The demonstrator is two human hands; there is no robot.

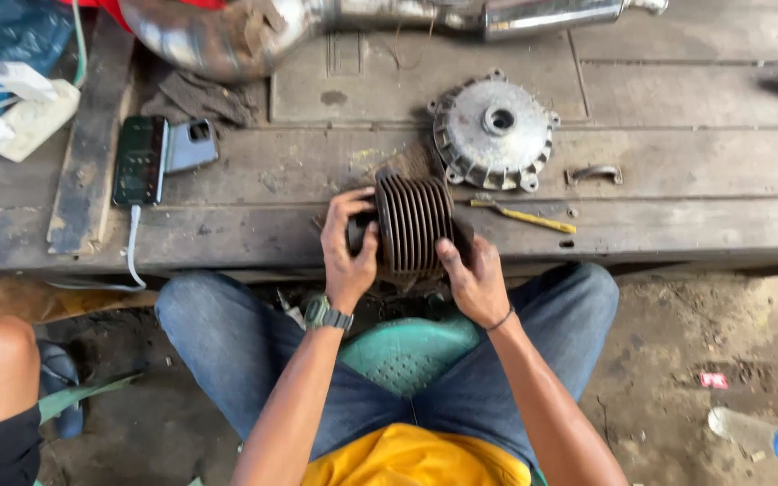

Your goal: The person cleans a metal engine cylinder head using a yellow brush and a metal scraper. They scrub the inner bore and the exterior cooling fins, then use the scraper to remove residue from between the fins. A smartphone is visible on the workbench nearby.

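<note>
Head view. One finned engine cylinder [412,225], dark and dirty, is held at the near edge of the wooden workbench [677,171], above the person's lap. Its bore axis runs left to right across the view; the cooling fins stand on edge, parallel to one another. The left hand [348,252] clasps the cylinder's left end, fingers curled over the top. The right hand [474,279] grips the right end from below, thumb against the fins. Both hands are closed on the part.

Just behind it on the bench lies one round, ribbed aluminium engine cover [494,132], face up. One yellow-handled tool [524,216] lies just right of the cylinder. One metal bracket [594,173] sits further right. One phone [140,160] with a cable lies well to the left. One chrome exhaust pipe [317,22] crosses the far edge. One green plastic stool [407,351] shows between the knees.
</note>
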